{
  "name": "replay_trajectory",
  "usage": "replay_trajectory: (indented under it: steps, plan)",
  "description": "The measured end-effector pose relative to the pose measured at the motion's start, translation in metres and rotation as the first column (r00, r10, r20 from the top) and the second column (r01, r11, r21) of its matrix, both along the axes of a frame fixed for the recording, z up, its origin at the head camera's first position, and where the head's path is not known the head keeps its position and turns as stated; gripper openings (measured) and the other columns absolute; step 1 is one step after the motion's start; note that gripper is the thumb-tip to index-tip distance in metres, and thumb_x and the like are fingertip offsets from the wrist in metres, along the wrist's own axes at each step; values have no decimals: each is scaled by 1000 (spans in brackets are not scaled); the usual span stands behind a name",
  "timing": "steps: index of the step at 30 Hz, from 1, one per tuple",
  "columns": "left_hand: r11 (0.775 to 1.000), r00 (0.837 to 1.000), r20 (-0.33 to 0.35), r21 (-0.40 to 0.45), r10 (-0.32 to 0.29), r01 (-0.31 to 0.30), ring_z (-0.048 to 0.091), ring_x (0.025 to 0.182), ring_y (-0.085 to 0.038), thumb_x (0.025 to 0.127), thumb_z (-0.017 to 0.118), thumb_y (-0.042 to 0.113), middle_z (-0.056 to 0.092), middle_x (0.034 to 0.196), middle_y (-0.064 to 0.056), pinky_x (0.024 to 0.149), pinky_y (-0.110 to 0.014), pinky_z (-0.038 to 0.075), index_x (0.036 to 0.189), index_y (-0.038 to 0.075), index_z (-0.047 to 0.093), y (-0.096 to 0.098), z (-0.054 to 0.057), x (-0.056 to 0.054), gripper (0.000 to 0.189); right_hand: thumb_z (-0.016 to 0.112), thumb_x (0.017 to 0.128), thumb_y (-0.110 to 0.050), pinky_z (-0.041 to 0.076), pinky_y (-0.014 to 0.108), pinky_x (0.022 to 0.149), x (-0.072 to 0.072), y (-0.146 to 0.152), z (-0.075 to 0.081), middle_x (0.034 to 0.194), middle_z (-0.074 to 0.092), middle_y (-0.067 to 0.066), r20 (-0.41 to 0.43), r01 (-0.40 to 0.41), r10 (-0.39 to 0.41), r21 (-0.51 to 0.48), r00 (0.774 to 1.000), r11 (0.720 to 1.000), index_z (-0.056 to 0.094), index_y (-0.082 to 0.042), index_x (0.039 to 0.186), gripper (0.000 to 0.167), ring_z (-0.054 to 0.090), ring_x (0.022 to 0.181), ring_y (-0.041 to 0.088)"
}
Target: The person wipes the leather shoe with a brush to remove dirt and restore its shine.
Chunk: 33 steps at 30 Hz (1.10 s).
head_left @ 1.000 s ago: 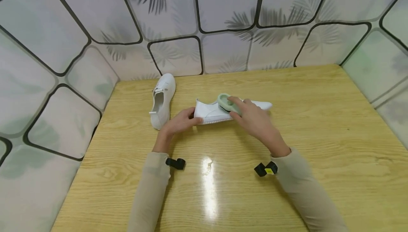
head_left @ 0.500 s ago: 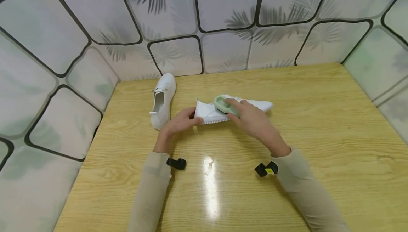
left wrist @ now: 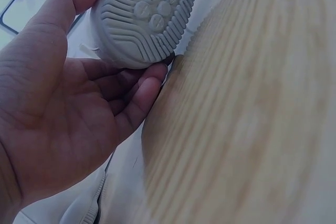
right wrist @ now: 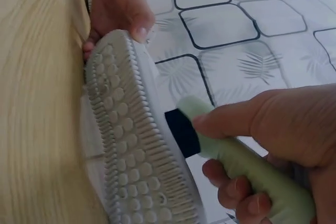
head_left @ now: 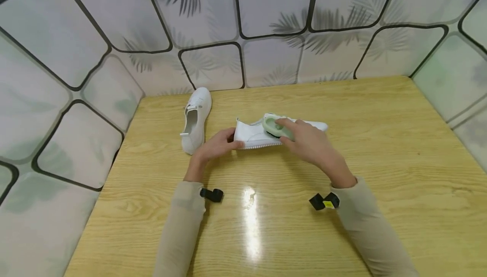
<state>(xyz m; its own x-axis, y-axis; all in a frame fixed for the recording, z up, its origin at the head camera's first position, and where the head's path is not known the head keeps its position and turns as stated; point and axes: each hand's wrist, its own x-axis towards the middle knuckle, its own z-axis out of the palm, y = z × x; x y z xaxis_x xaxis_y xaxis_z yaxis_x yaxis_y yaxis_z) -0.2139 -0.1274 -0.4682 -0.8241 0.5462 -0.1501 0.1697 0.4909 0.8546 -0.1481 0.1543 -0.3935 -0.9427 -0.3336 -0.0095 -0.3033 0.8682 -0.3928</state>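
Note:
A white shoe (head_left: 251,134) lies tipped on its side, its ridged, studded sole (right wrist: 126,135) facing the person. My left hand (head_left: 218,145) grips it at the heel, thumb on the sole's edge and fingers curled behind, as the left wrist view shows at the heel (left wrist: 142,19). In my right hand (head_left: 310,141) is a pale green brush (head_left: 272,125), held by its handle (right wrist: 262,177). The dark bristles (right wrist: 182,132) meet the shoe's upper side just above the sole. A second white shoe (head_left: 195,124) stands upright to the left, toe toward the wall.
The wood-grain table (head_left: 342,226) spreads around both arms. Patterned fabric walls (head_left: 270,61) with dark outlines and leaf prints border it at the back and sides. Small black cameras (head_left: 212,195) are strapped to both wrists.
The right hand slid the brush left along the shoe's side, then back to the right. The left hand keeps its hold on the heel, and the second shoe stays put.

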Motion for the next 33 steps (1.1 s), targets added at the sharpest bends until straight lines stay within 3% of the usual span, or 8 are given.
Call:
replay_trajectory:
  steps: [4,10,15,20,23,27,33]
  plan:
    - [1000,1000,3,-5,9,-9,54,110,-20,96,59,27,61,123,-9,99,-39,42,132,4,53,1,1,0,43,57,101,-30,48,41,58,0,0,-2,123,58,24,-25,25,-25,4,999,1000,43,-22,150,51,61,84,30]
    - [1000,1000,-3,-4,-7,7,55,111,-21,96,60,24,61,125,-10,99,-39,43,135,4,52,3,1,1,45,59,100,-28,43,36,55,0,-1,-2,121,61,24,-14,-23,23,-16,1000,1000,46,-19,148,51,60,85,28]
    - [1000,1000,0,-10,2,-2,54,112,-20,96,58,27,60,126,-9,101,-39,42,135,4,52,2,2,1,45,58,100,-29,43,38,55,1,4,1,123,61,22,-10,35,-35,0,999,999,45,-23,148,51,59,85,29]
    - [1000,1000,-2,0,-9,9,54,111,-20,96,59,25,61,125,-10,99,-38,43,135,3,52,1,1,0,45,56,102,-32,43,35,53,-1,-3,-3,123,58,24,-1,-20,20,-32,1000,999,41,-22,150,52,59,83,27]
    - [1000,1000,-4,2,-16,16,55,110,-20,96,59,24,61,125,-10,98,-38,43,135,4,52,2,1,0,45,58,100,-30,43,35,56,-1,-1,-2,122,60,22,5,-33,33,-36,999,999,44,-19,149,51,60,89,28]
    - [1000,1000,7,6,-3,3,54,112,-20,96,58,27,60,126,-9,100,-38,42,134,5,52,2,1,0,44,57,100,-27,45,40,59,0,6,-1,122,61,23,-21,13,-13,-16,1000,1000,45,-20,148,50,61,94,31]
    - [1000,1000,16,1,-4,4,53,112,-21,97,57,28,60,126,-11,100,-40,42,134,4,52,1,2,1,44,55,102,-32,44,37,54,-1,-1,-5,121,58,24,-28,5,-6,-23,1000,1000,41,-23,150,51,58,78,27]
